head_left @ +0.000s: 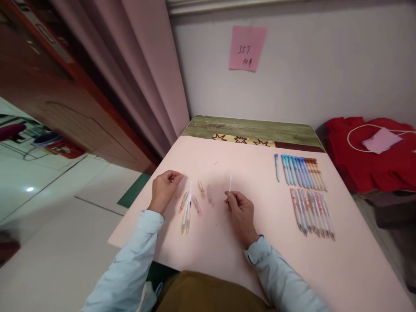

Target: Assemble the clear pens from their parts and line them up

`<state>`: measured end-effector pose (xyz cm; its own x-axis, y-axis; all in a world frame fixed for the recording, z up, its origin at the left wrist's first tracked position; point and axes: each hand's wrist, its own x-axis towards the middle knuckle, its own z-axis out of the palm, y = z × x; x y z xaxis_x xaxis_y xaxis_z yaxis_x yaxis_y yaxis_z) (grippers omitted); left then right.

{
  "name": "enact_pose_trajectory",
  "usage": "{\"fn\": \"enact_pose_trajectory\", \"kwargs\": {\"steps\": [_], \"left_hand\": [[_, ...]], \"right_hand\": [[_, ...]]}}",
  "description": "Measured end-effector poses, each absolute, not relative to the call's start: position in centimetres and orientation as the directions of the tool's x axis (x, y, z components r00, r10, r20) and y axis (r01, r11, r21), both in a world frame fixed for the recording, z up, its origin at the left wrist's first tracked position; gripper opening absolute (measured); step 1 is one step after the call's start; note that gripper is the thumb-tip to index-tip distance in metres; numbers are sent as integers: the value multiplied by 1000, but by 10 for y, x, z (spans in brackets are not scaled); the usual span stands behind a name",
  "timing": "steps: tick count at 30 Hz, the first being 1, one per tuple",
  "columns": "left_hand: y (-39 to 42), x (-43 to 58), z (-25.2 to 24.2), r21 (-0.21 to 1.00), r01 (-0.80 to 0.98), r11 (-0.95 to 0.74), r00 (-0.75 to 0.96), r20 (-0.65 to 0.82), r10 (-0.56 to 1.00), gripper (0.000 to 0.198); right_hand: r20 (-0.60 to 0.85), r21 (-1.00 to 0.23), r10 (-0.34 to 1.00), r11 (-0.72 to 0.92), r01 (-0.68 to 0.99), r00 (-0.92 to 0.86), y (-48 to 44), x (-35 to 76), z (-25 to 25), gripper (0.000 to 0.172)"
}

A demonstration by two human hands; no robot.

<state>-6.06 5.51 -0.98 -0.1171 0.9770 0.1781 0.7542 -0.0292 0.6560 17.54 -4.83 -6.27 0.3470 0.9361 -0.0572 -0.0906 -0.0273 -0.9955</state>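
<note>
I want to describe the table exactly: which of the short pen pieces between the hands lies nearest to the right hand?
The pale, faintly lilac piece, at the right end of the group; the other short pieces lie farther left.

Thin rod (230,183) white; far pen row (302,172) blue, brown; tabletop (240,268) pale pink; strip (241,139) yellow, star-patterned.

Pen parts (196,205) are lying on the table (208,245) before you. Your left hand (164,187) is sitting just left of these parts; your right hand (240,212) is holding a refill (230,183) to their right. Two rows of pens (312,212) are lying farther right. Behind the parts, a note (248,48) is hanging on the wall (308,65).
</note>
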Motion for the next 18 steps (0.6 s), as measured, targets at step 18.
{"fn": "enact_pose_trajectory", "kwargs": {"steps": [18], "left_hand": [[-67,-64,-33,644,760,85,3,-135,991,27]], "right_hand": [[-21,-999,938,-5,-48,346,-63,180,-62,35]]}}
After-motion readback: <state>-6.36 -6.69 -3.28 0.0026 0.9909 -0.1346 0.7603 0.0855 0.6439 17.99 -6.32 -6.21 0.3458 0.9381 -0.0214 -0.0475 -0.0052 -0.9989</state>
